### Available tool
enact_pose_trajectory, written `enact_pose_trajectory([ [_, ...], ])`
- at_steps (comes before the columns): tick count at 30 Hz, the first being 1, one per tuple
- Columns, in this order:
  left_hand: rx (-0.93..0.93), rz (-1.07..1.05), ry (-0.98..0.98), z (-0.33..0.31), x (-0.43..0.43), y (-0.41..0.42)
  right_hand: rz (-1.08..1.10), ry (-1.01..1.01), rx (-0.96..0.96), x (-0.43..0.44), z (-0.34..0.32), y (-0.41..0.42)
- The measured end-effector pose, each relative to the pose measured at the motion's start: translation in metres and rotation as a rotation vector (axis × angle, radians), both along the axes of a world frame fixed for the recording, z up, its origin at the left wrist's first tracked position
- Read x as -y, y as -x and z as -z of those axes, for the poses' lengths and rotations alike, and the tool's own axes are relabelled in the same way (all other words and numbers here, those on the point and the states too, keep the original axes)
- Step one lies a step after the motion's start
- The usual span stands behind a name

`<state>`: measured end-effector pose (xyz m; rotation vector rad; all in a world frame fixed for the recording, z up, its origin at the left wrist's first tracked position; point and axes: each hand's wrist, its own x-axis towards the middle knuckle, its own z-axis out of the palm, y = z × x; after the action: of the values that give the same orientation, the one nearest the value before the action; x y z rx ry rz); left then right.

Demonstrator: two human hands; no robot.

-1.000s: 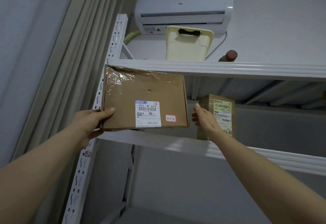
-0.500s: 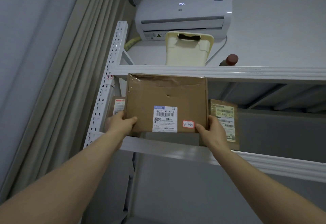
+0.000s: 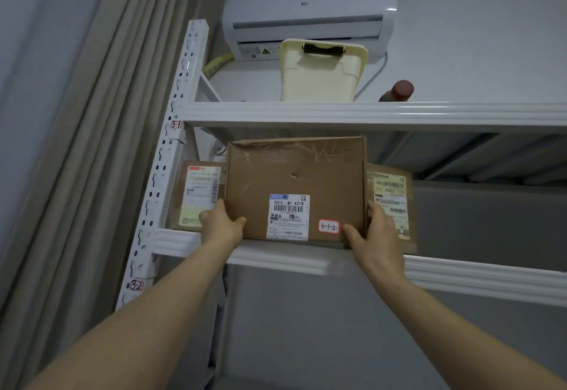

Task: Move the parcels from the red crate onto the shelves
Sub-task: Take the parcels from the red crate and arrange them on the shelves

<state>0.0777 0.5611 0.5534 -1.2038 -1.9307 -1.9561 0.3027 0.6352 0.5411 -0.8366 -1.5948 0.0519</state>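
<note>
Parcel point(image 3: 294, 188): upright at the shelf point(image 3: 276, 251) front edge, between two boxes.
Fingers: left hand point(image 3: 222, 227) and right hand point(image 3: 376, 236) grip its lower corners.
Risk: let go early, it may tip forward.

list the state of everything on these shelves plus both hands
big parcel: upright on the middle shelf, label out, held by both hands
left hand: grips its lower left corner
right hand: grips its lower right corner
left parcel: upright, label out
right parcel: upright, label out
air conditioner: on, display reads 25
bin: standing on the top shelf
bottle: upright, capped
</note>
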Motion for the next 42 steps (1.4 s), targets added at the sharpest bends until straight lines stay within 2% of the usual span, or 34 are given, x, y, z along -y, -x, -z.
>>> enact_pose_trajectory([
  [22,-0.13,-0.055,0.062,0.009,-0.011,0.0,0.077,0.044,0.025,-0.004,0.004,0.016],
  [24,-0.239,-0.083,0.048,0.012,-0.009,-0.008,0.077,0.052,0.031,-0.005,0.003,0.017],
  [29,-0.783,0.003,0.01,0.022,-0.016,-0.033,0.11,0.051,0.075,-0.006,-0.001,0.016],
  [31,-0.971,0.038,0.075,0.026,-0.023,-0.045,0.111,0.047,0.068,-0.007,-0.001,0.015],
  [33,-1.132,-0.024,0.217,0.03,-0.028,-0.054,0.106,0.03,0.03,-0.01,-0.002,0.011],
  [38,-1.189,-0.1,0.394,0.031,-0.036,-0.062,0.155,0.058,-0.183,-0.026,-0.015,-0.028],
  [42,-1.18,-0.135,0.455,0.033,-0.038,-0.06,0.041,0.197,-0.255,-0.044,-0.032,-0.063],
])
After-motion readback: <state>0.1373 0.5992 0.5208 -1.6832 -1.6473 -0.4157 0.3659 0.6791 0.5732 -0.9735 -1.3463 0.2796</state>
